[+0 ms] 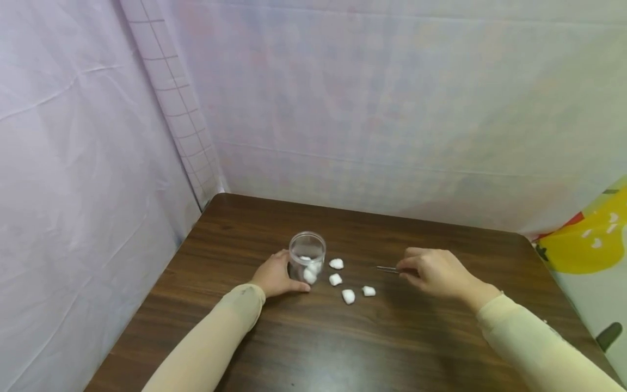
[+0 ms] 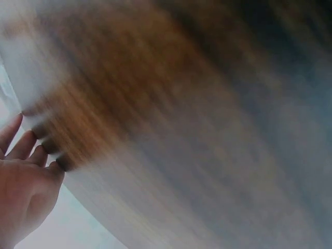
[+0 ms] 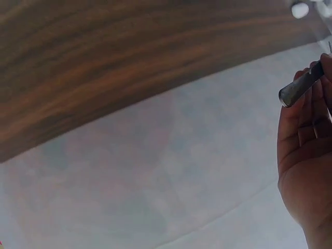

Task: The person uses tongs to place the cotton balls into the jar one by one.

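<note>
A clear round jar (image 1: 307,246) stands uncovered on the table, with several white cotton balls (image 1: 311,274) inside. My left hand (image 1: 276,275) holds the jar from its left side, the thumb across the front and the fingers toward the back. In the left wrist view the left hand (image 2: 31,181) shows at the left edge, and the jar is hardly visible there. Metal tweezers (image 1: 387,269) are pinched in my right hand (image 1: 436,272), their tips pointing left. The right wrist view shows the blunt end of the tweezers (image 3: 301,87). Several loose cotton balls (image 1: 348,296) lie between jar and tweezers.
The dark wood-grain table (image 1: 303,343) has rounded back corners. A white curtain (image 1: 392,109) hangs behind it, and another pale cloth (image 1: 73,190) hangs on the left. Yellow printed fabric (image 1: 583,245) shows beyond the right edge.
</note>
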Demonstrator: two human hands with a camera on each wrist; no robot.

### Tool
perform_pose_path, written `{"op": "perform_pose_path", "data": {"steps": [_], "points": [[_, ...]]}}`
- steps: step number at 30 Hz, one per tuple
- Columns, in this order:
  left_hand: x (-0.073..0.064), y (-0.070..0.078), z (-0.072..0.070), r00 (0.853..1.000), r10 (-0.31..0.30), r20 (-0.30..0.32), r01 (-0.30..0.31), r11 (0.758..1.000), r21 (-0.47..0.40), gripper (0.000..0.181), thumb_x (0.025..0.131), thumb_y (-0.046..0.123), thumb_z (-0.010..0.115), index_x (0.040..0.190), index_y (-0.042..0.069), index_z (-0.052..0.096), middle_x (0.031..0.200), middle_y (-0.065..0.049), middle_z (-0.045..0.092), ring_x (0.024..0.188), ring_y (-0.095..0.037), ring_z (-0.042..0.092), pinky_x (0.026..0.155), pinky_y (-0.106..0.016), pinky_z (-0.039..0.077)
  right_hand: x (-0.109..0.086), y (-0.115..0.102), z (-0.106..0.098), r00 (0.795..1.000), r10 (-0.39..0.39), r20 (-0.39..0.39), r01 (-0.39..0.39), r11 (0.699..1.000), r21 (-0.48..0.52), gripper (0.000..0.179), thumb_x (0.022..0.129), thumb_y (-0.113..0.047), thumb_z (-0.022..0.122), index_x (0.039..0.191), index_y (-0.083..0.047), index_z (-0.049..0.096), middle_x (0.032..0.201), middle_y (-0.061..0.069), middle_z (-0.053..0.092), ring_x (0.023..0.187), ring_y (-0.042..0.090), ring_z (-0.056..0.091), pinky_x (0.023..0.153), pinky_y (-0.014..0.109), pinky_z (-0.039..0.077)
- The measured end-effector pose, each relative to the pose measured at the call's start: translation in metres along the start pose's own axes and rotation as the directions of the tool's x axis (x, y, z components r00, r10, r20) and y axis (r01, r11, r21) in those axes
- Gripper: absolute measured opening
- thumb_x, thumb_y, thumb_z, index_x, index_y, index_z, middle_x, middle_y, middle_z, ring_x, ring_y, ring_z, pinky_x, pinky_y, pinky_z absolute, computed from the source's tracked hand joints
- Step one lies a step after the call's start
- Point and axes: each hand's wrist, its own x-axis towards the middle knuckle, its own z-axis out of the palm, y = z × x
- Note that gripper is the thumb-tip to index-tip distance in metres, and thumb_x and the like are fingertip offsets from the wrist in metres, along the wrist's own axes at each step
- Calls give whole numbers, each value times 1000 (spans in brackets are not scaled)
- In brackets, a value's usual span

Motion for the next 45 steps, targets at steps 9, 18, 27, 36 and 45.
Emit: {"op": "perform_pose_path", "data": {"steps": [9,18,27,36,45], "points": [[0,-2,2,1000,-1,8,1,1000,9,103,66,63,84,143,4,50,147,-15,48,134,-36,45,109,-49,38,-17,-2,21,996,10,86,-10,1000,0,12,80,-19,82,91,-15,78,83,-12,57,58,-4,46,47,23,45],[1,-3,3,1000,5,0,-5,1000,6,101,66,63,85,142,6,52,146,-13,49,133,-35,46,109,-49,37,-21,-4,32,991,28,128,-27,1000,-11,11,81,-20,82,90,-17,77,84,-13,56,60,-3,48,48,24,46],[3,-7,5,999,34,-22,-34,999,8,105,64,65,84,143,5,51,142,-13,53,130,-33,50,107,-47,40,-19,-5,34,995,2,105,1,1000,-28,10,80,-20,82,87,-17,76,80,-12,53,59,-1,47,48,27,47],[3,-7,6,999,38,-27,-38,999,6,104,64,66,84,142,5,52,141,-12,53,128,-33,51,105,-47,42,-17,-5,38,994,-13,110,18,999,-45,9,79,-20,82,86,-18,76,79,-12,53,59,2,50,47,30,48],[5,-10,8,999,38,-34,-38,999,18,104,63,68,83,141,6,53,141,-11,54,128,-33,51,105,-47,43,-17,-2,42,993,-16,113,22,999,-48,10,79,-20,81,86,-18,76,79,-13,52,58,2,49,47,30,48]]}}
